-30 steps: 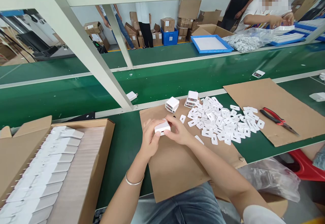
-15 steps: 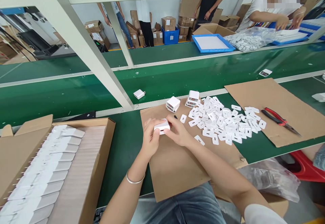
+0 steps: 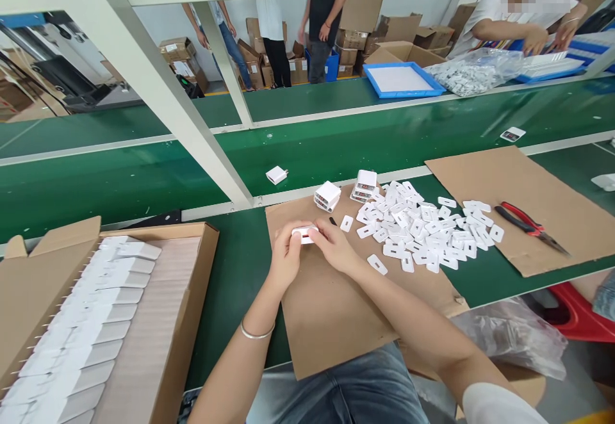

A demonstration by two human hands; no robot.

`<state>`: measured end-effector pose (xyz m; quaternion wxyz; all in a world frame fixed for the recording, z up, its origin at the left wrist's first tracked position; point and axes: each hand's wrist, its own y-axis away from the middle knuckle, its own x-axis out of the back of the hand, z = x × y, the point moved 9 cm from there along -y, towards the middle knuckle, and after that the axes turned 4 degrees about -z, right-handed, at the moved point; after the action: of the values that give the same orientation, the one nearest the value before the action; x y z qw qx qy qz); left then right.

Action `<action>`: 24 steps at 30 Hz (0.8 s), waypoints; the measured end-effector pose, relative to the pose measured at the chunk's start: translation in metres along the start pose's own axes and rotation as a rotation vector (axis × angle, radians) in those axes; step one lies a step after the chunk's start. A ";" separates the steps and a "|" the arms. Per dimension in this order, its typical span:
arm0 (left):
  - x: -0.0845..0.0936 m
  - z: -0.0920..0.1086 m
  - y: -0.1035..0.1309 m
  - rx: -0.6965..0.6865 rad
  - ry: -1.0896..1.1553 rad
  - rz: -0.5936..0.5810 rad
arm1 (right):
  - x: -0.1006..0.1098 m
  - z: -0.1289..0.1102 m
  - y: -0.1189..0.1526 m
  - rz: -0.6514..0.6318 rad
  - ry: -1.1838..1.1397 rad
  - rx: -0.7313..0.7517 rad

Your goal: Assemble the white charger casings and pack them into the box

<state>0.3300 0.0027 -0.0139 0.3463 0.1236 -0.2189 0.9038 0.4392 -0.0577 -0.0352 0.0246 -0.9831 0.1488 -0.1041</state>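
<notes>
A white charger housing [image 3: 304, 235] is pinched between both hands above the cardboard sheet [image 3: 336, 321], its slotted face turned toward me. My left hand [image 3: 286, 251] grips its left side, thumb on the front. On its right side, my right hand [image 3: 333, 244] is closed round it, thumb against the slotted face. Just beyond the hands stand two small stacks of white housings [image 3: 327, 196] [image 3: 365, 185] with open ends. To their right spreads a loose pile of white slotted plates [image 3: 413, 225].
At the left, an open carton [image 3: 209, 244] holds rows of white chargers. Red-handled pliers [image 3: 528, 224] lie on another cardboard sheet at the right. Single housings rest on the green belt [image 3: 336, 148]. A slanting metal post [image 3: 192, 123] rises in front. Across the belt, a person handles trays.
Both hands have tilted the housing so its slotted face shows more. The housings on the belt have shifted right. A standing person in the background has moved left.
</notes>
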 end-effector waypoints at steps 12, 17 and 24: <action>0.005 0.018 0.007 -0.169 -0.110 0.079 | 0.000 -0.023 0.005 -0.022 0.023 0.187; 0.005 0.030 0.010 -0.260 -0.177 0.114 | 0.004 -0.024 0.006 -0.011 -0.020 0.223; 0.003 0.025 0.012 -0.212 -0.019 0.105 | 0.006 -0.026 0.010 0.057 -0.058 0.235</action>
<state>0.3215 -0.0152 0.0060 0.3077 0.0834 -0.3228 0.8912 0.4367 -0.0693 -0.0095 0.1471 -0.9714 0.1627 -0.0915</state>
